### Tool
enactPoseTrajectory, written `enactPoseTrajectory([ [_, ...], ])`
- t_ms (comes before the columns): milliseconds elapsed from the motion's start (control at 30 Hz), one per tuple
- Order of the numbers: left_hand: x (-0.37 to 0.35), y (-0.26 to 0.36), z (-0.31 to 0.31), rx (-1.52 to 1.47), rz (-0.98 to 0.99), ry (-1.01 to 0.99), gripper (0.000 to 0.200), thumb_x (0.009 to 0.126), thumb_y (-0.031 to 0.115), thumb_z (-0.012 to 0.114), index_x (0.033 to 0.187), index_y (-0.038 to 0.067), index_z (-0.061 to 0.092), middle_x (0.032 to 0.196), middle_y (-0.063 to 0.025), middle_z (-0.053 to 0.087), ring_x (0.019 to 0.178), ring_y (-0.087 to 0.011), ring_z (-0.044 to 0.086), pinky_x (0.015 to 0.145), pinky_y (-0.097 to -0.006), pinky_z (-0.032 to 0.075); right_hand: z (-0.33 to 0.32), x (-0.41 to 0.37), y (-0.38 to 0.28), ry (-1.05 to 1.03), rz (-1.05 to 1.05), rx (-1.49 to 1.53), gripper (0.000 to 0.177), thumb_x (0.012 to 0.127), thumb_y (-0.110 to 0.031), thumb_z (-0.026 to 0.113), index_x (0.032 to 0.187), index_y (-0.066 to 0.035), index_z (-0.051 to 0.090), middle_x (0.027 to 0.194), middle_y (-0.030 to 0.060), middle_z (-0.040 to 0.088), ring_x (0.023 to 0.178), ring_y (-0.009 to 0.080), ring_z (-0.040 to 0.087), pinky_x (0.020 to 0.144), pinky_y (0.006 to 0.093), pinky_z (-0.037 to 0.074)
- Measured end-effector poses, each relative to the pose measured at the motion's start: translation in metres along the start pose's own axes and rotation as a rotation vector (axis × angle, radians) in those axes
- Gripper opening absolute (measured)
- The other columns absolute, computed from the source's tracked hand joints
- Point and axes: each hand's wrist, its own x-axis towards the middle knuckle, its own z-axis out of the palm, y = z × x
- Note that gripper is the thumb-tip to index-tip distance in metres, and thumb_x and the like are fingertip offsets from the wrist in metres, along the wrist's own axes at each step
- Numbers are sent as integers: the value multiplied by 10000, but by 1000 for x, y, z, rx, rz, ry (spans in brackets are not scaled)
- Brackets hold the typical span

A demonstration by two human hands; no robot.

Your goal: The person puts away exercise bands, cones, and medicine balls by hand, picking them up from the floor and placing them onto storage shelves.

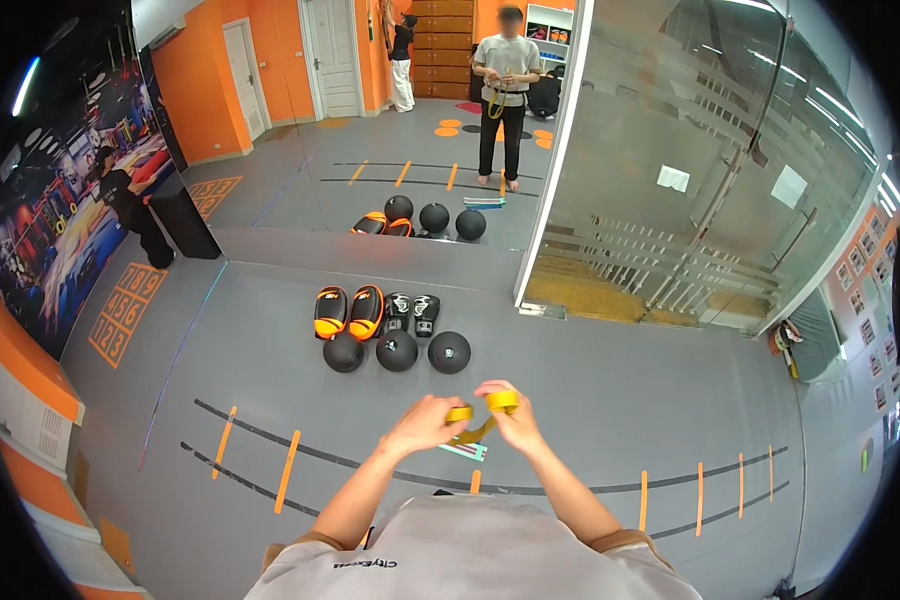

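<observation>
My left hand (427, 424) is closed around one part of a yellow strap (504, 401), with a coil of it showing by the thumb. Just to the right, my right hand (515, 420) grips another part, wound in a loop over the fingers. A short slack length of the strap sags between both hands. They are held close together in front of my chest. Below them on the floor, partly hidden, lie pale green and white strips (464, 452).
Black balls (397, 351) lie ahead on the grey floor, behind them orange-black pads (367, 312) and black gloves (426, 315). Ladder markings (288, 472) cross the floor. A mirror (300, 190) stands ahead, glass doors (670, 170) at right. A person in black (130, 205) is at far left.
</observation>
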Motion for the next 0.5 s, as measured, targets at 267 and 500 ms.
enactPoseTrajectory([
  [267, 10, 39, -11, -176, 128, -121, 282, 862, 222, 648, 1014, -13, 611, 634, -84, 590, 543, -132, 545, 503, -294, 421, -12, 1, -33, 5, -51, -89, 281, 897, -267, 554, 895, -3, 647, 764, 127, 662, 691, 237, 646, 643, 350, 503],
  [500, 7, 19, -43, -464, -53, -177, 187, 955, 187, 527, 951, 17, 604, 716, 31, 521, 670, -49, 475, 596, -234, 417, -60, 25, -78, 307, 73, -185, 383, 932, -316, 526, 760, 7, 641, 561, 84, 576, 534, 166, 586, 502, 321, 452],
])
